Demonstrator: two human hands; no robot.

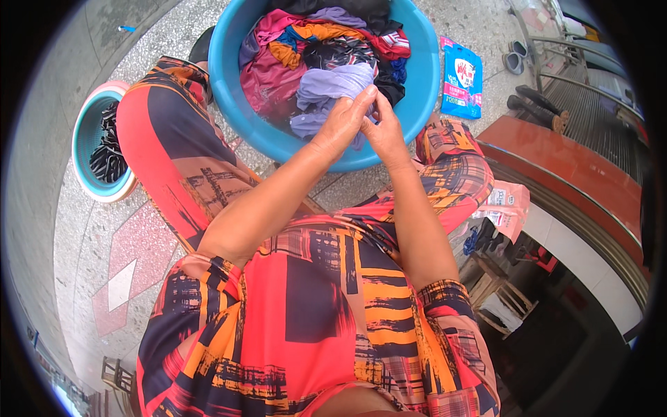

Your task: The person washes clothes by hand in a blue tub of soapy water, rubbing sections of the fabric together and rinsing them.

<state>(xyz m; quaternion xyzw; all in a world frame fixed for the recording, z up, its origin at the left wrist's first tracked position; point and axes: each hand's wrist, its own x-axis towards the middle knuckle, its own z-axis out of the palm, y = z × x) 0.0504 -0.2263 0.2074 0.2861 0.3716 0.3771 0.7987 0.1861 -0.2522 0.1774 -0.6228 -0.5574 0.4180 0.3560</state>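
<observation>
A large blue plastic tub [226, 88] stands between my knees, filled with wet clothes and some water. Above its near rim, my left hand [341, 122] and my right hand [385, 130] meet with fingertips together. Both pinch a lavender garment [333, 83], whose folds hang down onto the laundry. Under and behind it lie a black patterned cloth [333, 52], a dark pink garment [271, 81], an orange cloth [328, 31] and a red striped piece [394, 44]. Black fabric fills the far side. My fingers hide part of the gripped cloth.
A blue and pink detergent bag [461, 81] lies right of the tub. Left of my knee, a turquoise basket [78, 140] holds black-and-white striped cloth [108, 151]. Dark shoes [536, 107], grey slippers [514, 57], a pink bag [508, 208] and a wooden stool [503, 297] are to the right.
</observation>
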